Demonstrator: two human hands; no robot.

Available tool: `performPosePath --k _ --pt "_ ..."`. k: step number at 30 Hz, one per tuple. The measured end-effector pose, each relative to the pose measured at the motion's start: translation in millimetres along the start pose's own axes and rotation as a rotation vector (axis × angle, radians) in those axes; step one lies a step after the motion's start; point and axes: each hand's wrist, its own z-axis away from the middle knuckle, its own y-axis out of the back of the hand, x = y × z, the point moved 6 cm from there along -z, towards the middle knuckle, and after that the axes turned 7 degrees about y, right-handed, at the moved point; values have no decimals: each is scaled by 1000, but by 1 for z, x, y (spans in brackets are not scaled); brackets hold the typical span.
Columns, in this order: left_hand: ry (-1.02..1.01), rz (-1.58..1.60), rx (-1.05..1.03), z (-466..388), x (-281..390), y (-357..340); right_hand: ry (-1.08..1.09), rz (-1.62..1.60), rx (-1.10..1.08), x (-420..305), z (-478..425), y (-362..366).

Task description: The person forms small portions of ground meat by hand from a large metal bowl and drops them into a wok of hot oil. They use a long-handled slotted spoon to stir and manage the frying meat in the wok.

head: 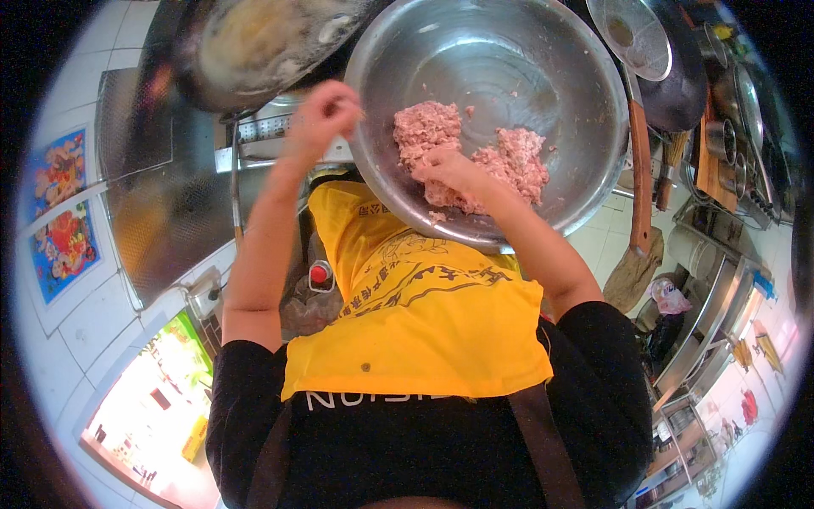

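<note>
Raw minced meat (427, 130) lies in a large stainless steel bowl (582, 70), parted into two main lumps with small scraps around them. My right hand (448, 172) reaches into the bowl, its curled fingers gripping meat at the near side of the left lump. Some fingertips are hidden. Just outside the bowl's left rim, my left hand (325, 118) is raised with bent fingers, between the bowl and a wok (219, 89). Motion blurs it, and I cannot tell whether anything is in it. Pale, foamy liquid (254, 48) fills part of the wok.
At the right, a wire-mesh strainer (629, 35) with a wooden handle (639, 178) lies over a dark pan (677, 95). A bamboo brush (673, 168) is beside it. Metal containers (720, 140) stand farther right. Below the bowl hangs my yellow apron (420, 331). A red-capped bottle (320, 275) stands left of it.
</note>
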Motion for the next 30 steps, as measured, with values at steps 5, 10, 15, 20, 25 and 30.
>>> performPosePath --k 5,10,15,20,25,30 --pt "50 -214 282 -24 -6 110 261 490 106 24 11 -5" --pt "172 378 175 -26 -10 131 344 748 84 9 29 -16" --pt "150 537 -137 -11 27 68 327 416 39 13 22 -10" --pt "303 581 -343 7 28 -12 108 -607 -15 1 15 -9" --pt "366 673 -393 13 8 -53 128 -1005 93 -68 33 -4" --pt "365 471 -274 17 -8 -69 187 -750 13 -56 12 -5"
